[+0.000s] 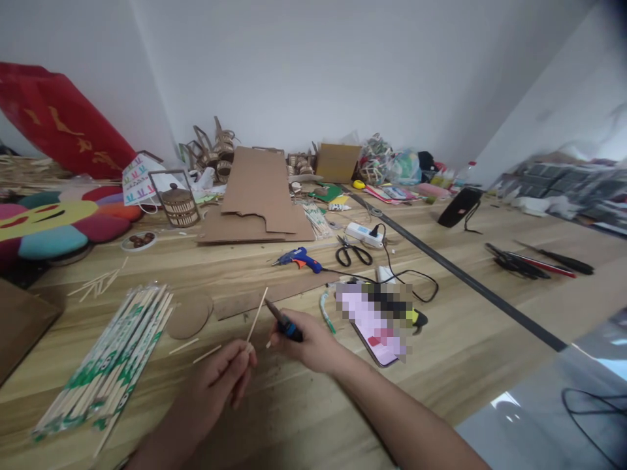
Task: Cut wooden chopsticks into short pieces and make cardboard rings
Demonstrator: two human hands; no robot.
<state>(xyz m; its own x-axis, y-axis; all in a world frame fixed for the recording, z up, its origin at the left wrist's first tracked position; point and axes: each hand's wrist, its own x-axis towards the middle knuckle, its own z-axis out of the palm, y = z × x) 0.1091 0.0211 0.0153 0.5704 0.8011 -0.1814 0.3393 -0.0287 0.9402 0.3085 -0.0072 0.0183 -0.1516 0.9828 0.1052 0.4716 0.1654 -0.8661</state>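
A thin wooden stick [257, 314] rises at a slant from my left hand [230, 372], its lower end pinched between thumb and fingers. Just right of it, my right hand [306, 339] is closed around a blue-and-black handled tool [289, 326], whose dark tip points up and left beside the stick. A small pale piece shows at the right fingertips. Short cut stick pieces [206, 354] lie left of my hands, near a round cardboard disc [190, 316]. Farther left are wrapped bundles of chopsticks [110, 356].
A blue glue gun [298, 258], black scissors [351, 251] and a power strip [364, 234] lie beyond my hands. A phone [372, 323] is right of my right hand. Cardboard sheets [259, 189] and a small wooden bucket model [179, 205] stand farther back.
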